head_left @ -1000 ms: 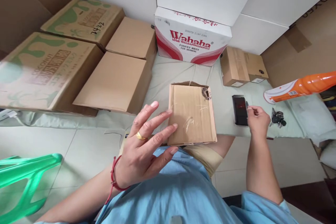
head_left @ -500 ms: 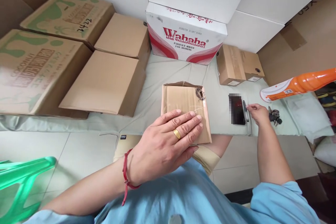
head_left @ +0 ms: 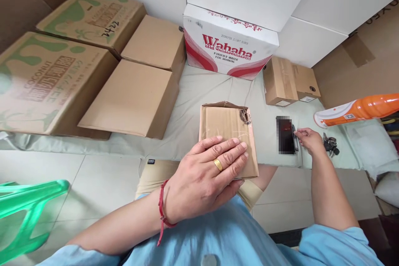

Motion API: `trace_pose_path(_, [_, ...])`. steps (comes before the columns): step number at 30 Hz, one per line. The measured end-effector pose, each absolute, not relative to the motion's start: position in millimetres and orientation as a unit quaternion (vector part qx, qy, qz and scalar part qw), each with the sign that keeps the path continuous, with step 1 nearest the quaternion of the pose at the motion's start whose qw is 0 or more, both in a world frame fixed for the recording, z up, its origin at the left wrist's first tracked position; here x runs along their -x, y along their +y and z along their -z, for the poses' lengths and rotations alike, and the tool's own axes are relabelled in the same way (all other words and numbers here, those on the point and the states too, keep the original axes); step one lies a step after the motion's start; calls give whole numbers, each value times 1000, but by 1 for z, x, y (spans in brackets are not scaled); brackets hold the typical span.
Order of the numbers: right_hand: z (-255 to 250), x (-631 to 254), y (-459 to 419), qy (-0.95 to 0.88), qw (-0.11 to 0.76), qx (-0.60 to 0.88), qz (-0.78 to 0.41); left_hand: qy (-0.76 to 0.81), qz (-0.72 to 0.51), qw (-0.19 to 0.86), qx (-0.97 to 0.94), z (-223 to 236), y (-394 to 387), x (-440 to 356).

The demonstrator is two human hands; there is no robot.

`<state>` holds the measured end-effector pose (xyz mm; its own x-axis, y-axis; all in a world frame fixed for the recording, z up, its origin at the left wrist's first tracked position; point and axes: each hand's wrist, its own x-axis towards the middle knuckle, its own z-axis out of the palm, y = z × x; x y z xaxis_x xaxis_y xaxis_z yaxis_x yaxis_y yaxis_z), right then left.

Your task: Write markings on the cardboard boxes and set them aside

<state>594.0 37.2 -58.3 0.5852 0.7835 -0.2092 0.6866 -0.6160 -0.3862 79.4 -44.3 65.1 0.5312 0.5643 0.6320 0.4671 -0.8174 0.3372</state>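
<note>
My left hand, with a gold ring and a red cord bracelet, lies flat over the near part of a small cardboard box. The box has a torn, dark-edged hole near its far right corner. Over to the right, my right hand has its thumb and forefinger pinched at the side of a dark pen. That pen lies along the right edge of a black phone, whose screen is partly blurred out. A bunch of keys is just right of this hand.
An orange bottle juts in from the right. Large cartons and plain brown boxes fill the left. A white Wahaha carton and small taped boxes stand along the back. A green stool is at lower left.
My left hand has come down from above the box's near left corner and now rests flat on it. My right hand stays by the pen, its forearm swung slightly outward.
</note>
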Motion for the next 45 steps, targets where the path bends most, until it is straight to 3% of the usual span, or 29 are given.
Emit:
trace_pose_path(5, [46,-586,40,-437,102,887,-110,290,-390,64,-871,-62,-45,-79])
trace_pose_path(9, [36,-573,31,-423,168,885,-101,295,-394,68,-868,-60,-46,-79])
trace_pose_path(16, [-4,-552,10,-352,423,805,-224,293,-390,64,-870,-59,-47,-78])
trace_pose_path(20, [-37,-513,7,-212,730,506,-409,297,-402,53,-864,-60,-46,-81])
trace_pose_path(22, [-49,-482,6,-196,773,404,-448,300,-401,52,-864,-60,-46,-83])
trace_pose_path(25, [-63,-423,5,-251,767,383,-448,304,-401,53,-862,-61,-47,-84])
trace_pose_path(33, [-75,-274,5,-505,652,444,-350,316,-403,52,-857,-60,-52,-84])
trace_pose_path(40, [-69,-258,8,-585,582,543,-158,319,-413,53,-852,-57,-54,-86])
trace_pose_path(45, [-72,-262,8,-622,537,553,-135,319,-415,51,-851,-58,-53,-86])
